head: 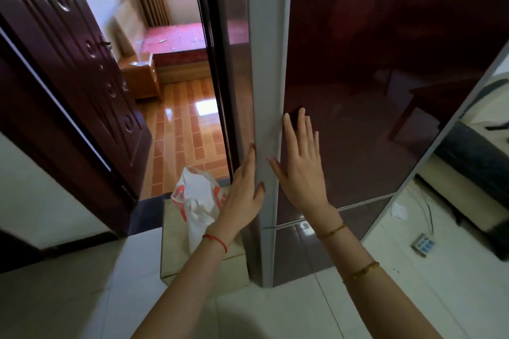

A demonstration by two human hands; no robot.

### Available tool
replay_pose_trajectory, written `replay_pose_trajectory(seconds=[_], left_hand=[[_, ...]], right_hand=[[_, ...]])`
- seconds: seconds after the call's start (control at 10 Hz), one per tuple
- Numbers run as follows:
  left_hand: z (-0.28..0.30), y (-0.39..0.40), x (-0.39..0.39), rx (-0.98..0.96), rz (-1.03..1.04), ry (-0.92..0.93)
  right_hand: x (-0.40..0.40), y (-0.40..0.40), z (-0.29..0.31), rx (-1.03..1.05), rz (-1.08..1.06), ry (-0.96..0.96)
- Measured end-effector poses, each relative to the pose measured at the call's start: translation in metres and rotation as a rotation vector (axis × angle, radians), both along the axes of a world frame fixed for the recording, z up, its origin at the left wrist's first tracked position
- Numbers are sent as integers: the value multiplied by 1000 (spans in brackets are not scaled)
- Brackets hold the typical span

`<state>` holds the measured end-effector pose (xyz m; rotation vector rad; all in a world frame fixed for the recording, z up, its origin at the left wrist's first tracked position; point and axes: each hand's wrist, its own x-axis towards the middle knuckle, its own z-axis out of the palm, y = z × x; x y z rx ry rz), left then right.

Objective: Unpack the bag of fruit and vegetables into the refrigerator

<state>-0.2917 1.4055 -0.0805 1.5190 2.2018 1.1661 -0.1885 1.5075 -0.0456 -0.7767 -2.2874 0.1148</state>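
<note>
While the refrigerator [358,91] stood shut, both hands were spread empty at its upper door: the left hand [245,190] laid along the grey side edge, the right hand [301,165] pressed flat on the glossy maroon front. That glass-smooth face was judged slippery, so the edge seemed the better hold. The plastic bag [197,201], thin, soft and crumpled, rested on a low mirrored box [203,270] just beside the refrigerator; its handles looked best for lifting. Pale tiled floor [82,297] lay underfoot, a bedroom beyond the open door [68,77].
</note>
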Motion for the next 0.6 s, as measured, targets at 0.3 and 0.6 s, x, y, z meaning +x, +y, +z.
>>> replay_pose_trajectory(seconds=[0.3,0.6], left_hand=[[-2,-5,-16,-19,-122,-52],[8,-14,-28,-46,-86,35]], right_hand=[[-9,-4,-1,-6,-76,-23],[4,-10,9,-28,-33,-14]])
